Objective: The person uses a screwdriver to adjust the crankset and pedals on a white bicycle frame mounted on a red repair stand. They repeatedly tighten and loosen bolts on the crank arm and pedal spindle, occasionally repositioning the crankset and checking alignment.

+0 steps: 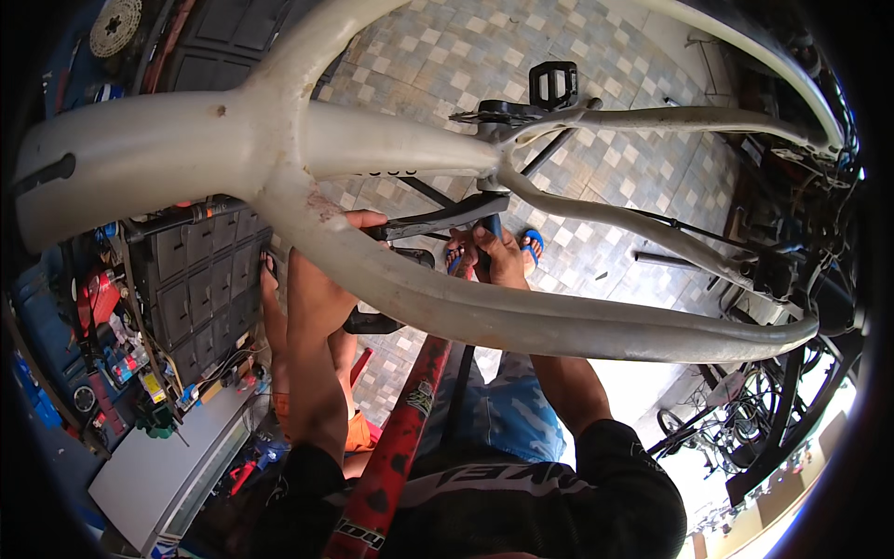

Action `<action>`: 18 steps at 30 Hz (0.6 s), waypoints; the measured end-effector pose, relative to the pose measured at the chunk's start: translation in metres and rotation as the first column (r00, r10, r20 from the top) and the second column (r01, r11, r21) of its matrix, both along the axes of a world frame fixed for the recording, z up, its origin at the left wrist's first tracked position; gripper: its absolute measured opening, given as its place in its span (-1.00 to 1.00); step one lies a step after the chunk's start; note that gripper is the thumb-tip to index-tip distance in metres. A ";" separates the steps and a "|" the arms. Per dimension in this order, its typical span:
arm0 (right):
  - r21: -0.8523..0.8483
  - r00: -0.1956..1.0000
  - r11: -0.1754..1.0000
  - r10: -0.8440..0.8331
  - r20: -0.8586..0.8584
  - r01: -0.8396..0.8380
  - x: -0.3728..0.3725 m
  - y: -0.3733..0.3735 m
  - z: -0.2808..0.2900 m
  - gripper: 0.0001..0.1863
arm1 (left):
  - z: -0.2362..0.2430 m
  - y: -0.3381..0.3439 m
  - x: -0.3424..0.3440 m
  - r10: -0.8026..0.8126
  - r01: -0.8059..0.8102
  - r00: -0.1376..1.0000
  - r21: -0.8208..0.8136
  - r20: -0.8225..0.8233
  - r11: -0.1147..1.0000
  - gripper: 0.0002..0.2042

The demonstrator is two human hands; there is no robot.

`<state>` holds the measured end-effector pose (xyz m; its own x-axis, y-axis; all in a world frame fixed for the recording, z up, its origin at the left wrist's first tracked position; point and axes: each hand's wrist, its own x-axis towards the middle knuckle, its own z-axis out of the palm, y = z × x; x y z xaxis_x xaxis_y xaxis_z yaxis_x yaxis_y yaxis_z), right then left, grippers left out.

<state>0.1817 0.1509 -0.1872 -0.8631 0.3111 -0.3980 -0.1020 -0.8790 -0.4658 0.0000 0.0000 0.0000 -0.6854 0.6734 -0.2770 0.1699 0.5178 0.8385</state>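
Pale bike frame (391,149) nearest; left fingers (365,219) grip the black crank (438,220), right fingers (495,246) clasp a dark piece (490,224).

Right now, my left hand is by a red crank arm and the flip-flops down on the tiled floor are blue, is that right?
Not quite: the crank arm is black, not red, as the head view shows. Your left hand is by it, and the flip-flops down on the tiled floor are blue.
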 end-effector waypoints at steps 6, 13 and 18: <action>-0.038 0.993 0.999 0.033 -0.116 -0.037 -0.007 0.011 -0.008 -0.85 | -0.008 -0.001 -0.005 0.020 -0.019 1.000 0.059 -0.018 0.998 -0.70; -0.014 0.998 1.000 -0.021 -0.051 0.020 -0.002 0.005 0.002 -0.87 | -0.010 0.002 0.002 0.160 -0.165 0.985 0.090 0.059 0.982 -0.72; 0.037 0.981 0.999 0.026 0.193 -0.033 -0.010 0.011 0.026 -0.83 | -0.003 0.007 0.006 0.173 -0.176 0.984 0.071 0.047 0.982 -0.70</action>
